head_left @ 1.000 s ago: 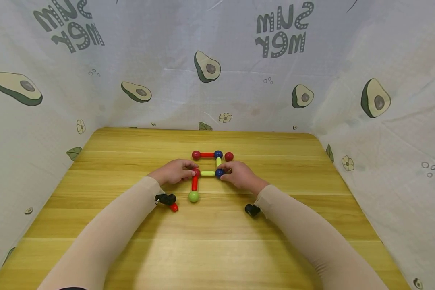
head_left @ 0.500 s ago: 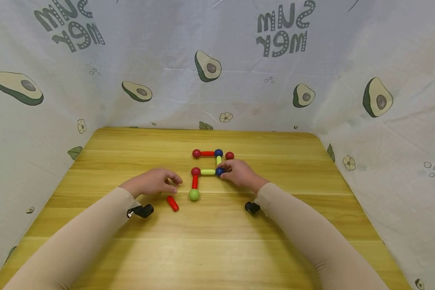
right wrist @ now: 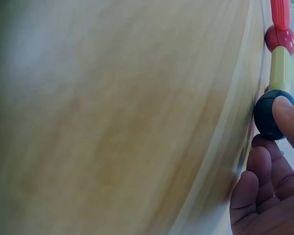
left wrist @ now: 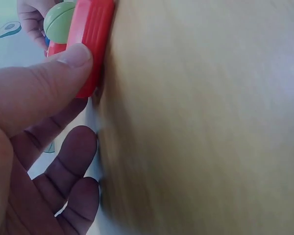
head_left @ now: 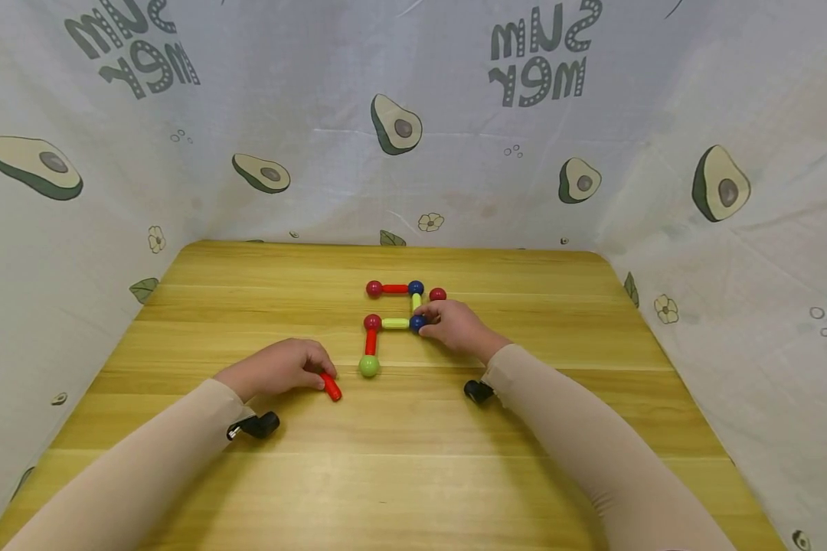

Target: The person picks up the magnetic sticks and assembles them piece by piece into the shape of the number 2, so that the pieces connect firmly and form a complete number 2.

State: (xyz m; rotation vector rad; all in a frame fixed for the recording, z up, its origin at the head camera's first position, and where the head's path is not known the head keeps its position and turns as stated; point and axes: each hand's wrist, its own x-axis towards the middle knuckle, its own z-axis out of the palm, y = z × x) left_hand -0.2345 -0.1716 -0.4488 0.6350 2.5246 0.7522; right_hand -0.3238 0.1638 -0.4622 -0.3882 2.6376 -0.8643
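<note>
My left hand (head_left: 286,367) pinches a loose red rod (head_left: 331,387) between thumb and fingers, low at the tabletop. In the left wrist view the thumb presses along the ridged red rod (left wrist: 93,46). My right hand (head_left: 455,327) holds the near blue ball (head_left: 416,324) of a joined ball-and-rod shape; the right wrist view shows the thumb on that blue ball (right wrist: 270,115). From it a yellow rod (head_left: 395,324) runs left to a red ball (head_left: 372,323), then a red rod (head_left: 371,342) leads down to a green ball (head_left: 368,366).
Behind, another yellow rod (head_left: 416,303) joins a far blue ball (head_left: 416,288), a red rod (head_left: 395,289) and a red ball (head_left: 374,289). One separate red ball (head_left: 437,295) lies beside my right fingers. A printed cloth (head_left: 317,191) hangs around the wooden table (head_left: 386,474).
My left hand has left the red ball at the shape's left corner, moved left and nearer, and taken hold of the loose red rod. My right hand has stayed on the blue ball.
</note>
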